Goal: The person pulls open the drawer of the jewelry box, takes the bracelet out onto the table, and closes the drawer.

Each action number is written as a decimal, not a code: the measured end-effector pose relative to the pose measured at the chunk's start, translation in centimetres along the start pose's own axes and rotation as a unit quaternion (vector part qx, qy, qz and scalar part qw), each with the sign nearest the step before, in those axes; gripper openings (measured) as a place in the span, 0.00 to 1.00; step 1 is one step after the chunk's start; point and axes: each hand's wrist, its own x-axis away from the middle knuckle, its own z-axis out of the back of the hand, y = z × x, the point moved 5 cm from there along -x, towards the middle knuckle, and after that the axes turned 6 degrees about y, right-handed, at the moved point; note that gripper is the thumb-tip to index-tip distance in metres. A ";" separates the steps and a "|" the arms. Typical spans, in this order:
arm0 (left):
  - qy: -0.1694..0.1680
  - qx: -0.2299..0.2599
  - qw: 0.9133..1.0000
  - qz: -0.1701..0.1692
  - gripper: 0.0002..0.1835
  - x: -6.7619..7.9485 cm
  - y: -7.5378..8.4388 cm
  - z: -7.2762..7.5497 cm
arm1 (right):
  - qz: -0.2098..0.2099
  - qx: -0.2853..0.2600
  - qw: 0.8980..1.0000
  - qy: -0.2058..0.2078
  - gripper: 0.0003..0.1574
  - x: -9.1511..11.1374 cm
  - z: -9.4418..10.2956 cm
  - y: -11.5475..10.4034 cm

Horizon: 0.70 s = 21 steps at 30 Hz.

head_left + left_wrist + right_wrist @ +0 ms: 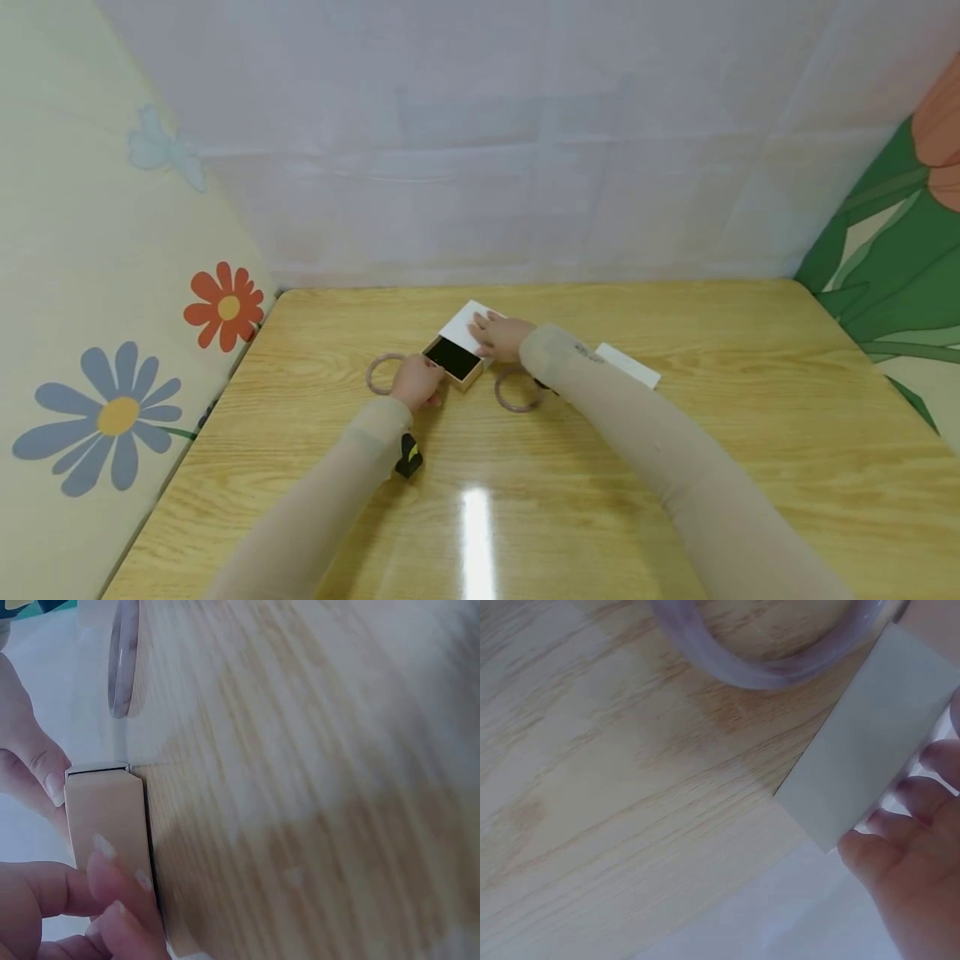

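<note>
A small slide-out box lies near the far side of the table, its white sleeve point(459, 323) partly drawn off a tan drawer point(465, 381) with a black lining. My left hand point(417, 382) pinches the near end of the drawer, fingertips against its tan face in the left wrist view. On top of the sleeve rests my right hand point(501, 335), fingers spread along its upper edge in the right wrist view. One mauve bangle point(370, 375) lies flat to the left of the box, partly behind my left hand. Another bangle point(517, 408) lies to the right, below my right wrist.
A flat white rectangular piece point(632, 366) lies to the right, partly hidden behind my right forearm. The wood-grain table point(570, 517) meets a pale cloth backdrop point(480, 217) at its far edge. A flower-print panel point(120, 267) borders the left side.
</note>
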 end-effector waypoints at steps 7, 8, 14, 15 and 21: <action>0.006 0.001 1.000 0.002 0.07 -0.2 0.2 -0.1 | 0.002 0.000 1.000 0.004 0.38 0.0 0.1 0.0; 0.005 0.000 1.000 0.004 0.06 -0.2 0.1 -0.1 | 0.002 0.000 1.000 0.004 0.38 0.0 0.1 0.0; 0.001 -0.004 1.000 0.009 0.07 -0.6 0.1 -0.2 | 0.006 0.003 1.000 0.006 0.38 0.1 0.1 -0.2; 0.000 -0.005 1.000 0.008 0.07 -0.6 0.1 -0.2 | 0.005 0.002 1.000 0.005 0.38 0.1 0.2 -0.3; 0.000 -0.015 1.000 -0.004 0.08 -0.9 0.2 -0.4 | 0.002 0.000 1.000 0.003 0.38 0.3 0.3 -0.4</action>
